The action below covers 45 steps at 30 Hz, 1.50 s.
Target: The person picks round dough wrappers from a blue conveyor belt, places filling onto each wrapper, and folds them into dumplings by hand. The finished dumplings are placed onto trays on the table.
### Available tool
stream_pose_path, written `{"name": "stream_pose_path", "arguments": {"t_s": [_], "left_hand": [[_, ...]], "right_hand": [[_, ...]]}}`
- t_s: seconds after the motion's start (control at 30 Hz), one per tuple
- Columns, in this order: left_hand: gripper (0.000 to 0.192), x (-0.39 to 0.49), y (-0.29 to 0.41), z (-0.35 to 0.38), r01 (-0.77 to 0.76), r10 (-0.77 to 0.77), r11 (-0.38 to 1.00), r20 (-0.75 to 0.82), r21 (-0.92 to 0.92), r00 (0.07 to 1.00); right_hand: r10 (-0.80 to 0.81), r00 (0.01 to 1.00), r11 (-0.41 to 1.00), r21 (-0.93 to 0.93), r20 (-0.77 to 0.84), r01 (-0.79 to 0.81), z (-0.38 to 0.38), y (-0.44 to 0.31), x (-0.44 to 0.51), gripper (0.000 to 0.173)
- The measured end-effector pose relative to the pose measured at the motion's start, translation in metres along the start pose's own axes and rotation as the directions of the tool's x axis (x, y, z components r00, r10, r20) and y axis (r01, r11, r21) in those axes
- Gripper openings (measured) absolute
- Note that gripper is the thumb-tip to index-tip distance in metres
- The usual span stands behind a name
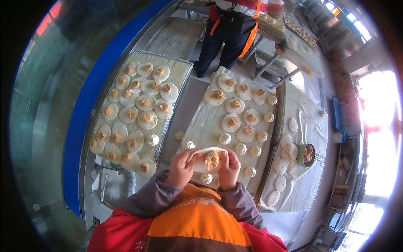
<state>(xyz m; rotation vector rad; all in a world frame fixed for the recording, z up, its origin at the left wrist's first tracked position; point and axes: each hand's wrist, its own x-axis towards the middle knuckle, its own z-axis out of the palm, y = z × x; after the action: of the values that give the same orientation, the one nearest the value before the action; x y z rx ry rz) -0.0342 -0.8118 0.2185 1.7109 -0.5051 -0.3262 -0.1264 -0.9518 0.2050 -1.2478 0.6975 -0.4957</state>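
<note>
Between both hands I hold a round dough wrapper (201,168) with a lump of tan filling (212,160) at its middle. My left hand (183,167) pinches its left edge, and my right hand (229,166) grips the right edge. The far rim curls up above the filling. Below and beyond the hands lies a cloth-lined tray (201,123). It bears several flat wrappers topped with filling, such as one wrapper (226,126), and several closed pleated buns (241,149). One pleated bun (206,179) sits just under the held wrapper.
A second tray (170,66) at left carries rows of filled wrappers and one pleated bun (152,140). At right, a cloth-covered table (302,195) holds plain wrappers (280,166) and a round container (300,159) of filling. A blue-edged machine (88,104) borders the left. A person (217,44) stands ahead.
</note>
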Motion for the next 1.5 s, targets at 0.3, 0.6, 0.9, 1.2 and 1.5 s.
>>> {"name": "stream_pose_path", "arguments": {"t_s": [0.3,0.6,0.9,1.2,1.5], "left_hand": [[0.052,-0.015,0.002,0.006,0.720,-0.458,0.164,0.594,-0.674,0.661],[0.035,-0.031,-0.013,0.005,0.417,-0.298,0.852,0.360,-0.318,0.884],[0.031,-0.046,-0.020,0.010,0.257,-0.144,0.930,0.382,-0.263,0.913],[0.029,-0.045,-0.027,0.004,0.580,-0.371,0.760,0.538,-0.292,0.757],[0.035,-0.028,-0.028,-0.004,0.528,-0.288,0.840,0.721,-0.126,0.630]], "right_hand": [[-0.184,0.930,0.734,-0.585,0.318,0.345,-0.002,-0.031,-0.004,0.008],[0.100,0.955,0.899,-0.437,0.278,0.033,-0.028,-0.003,-0.015,0.011],[0.106,0.914,0.951,-0.309,0.391,0.022,-0.032,-0.006,-0.022,0.013],[-0.146,0.772,0.693,-0.493,0.619,0.526,-0.033,-0.019,-0.018,0.017],[-0.099,0.623,0.580,-0.463,0.776,0.670,-0.033,-0.026,-0.019,0.023]]}}
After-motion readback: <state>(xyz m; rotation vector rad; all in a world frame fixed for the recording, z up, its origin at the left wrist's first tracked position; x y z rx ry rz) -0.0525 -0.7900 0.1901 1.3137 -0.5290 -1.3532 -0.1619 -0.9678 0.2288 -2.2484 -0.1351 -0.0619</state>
